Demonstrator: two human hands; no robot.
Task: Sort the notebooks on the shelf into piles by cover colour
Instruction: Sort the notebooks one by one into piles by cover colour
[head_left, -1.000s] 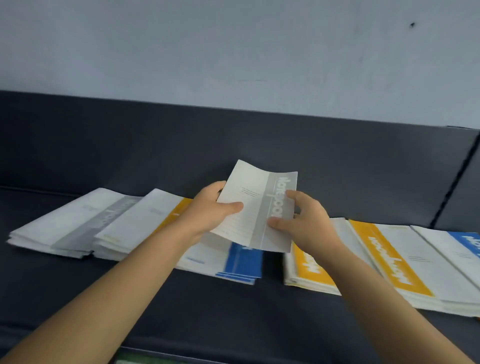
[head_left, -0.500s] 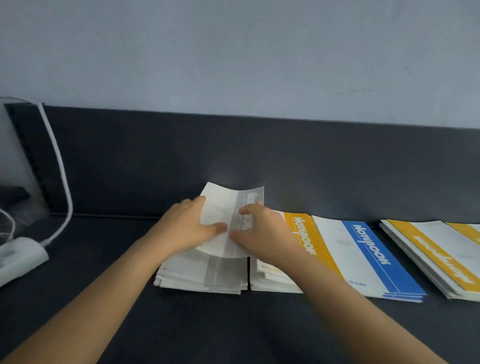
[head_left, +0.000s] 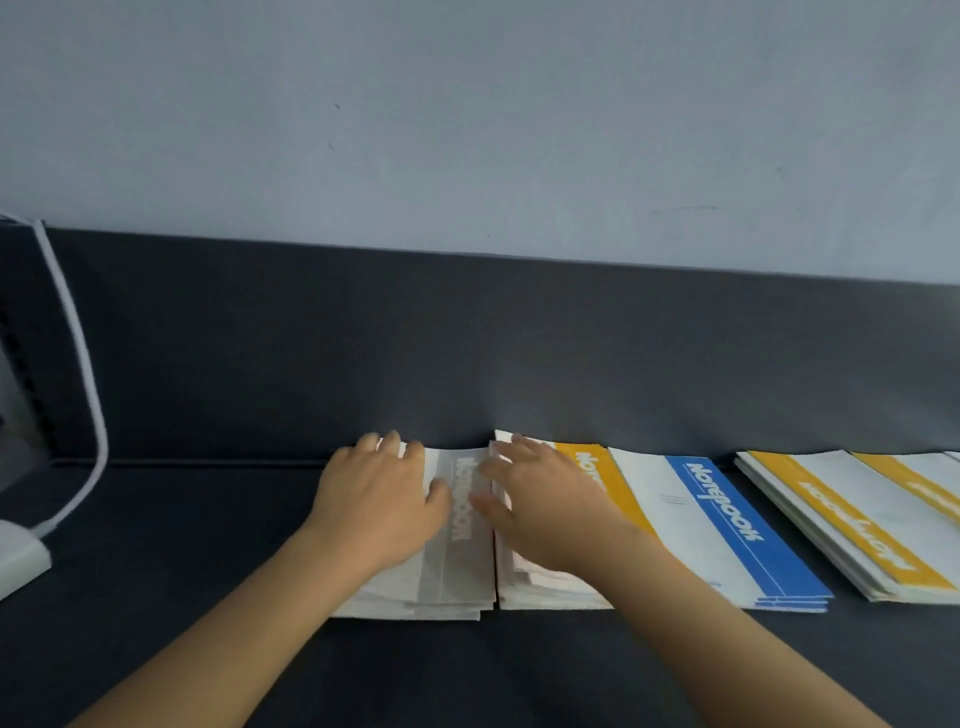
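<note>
Along the dark grey shelf (head_left: 208, 571) lie four flat notebook stacks, left to right: grey-striped pile (head_left: 457, 571), yellow-striped pile (head_left: 589, 462) touching it, blue-striped pile (head_left: 727, 525), far-right yellow pile (head_left: 857, 525). The left hand (head_left: 382, 506) lies flat, fingers straight, on the grey-striped pile; the right hand (head_left: 540, 499), fingers spread, rests on the yellow-striped pile.

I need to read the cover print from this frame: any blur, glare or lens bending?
Head view: soft, even light, no hard glare; fingers of the right hand are motion-smeared; the print on the grey-striped white paper notebook and the blue-striped white paper notebook is legible; the top edge of the dark grey back panel bows, a wide-angle effect.
</note>
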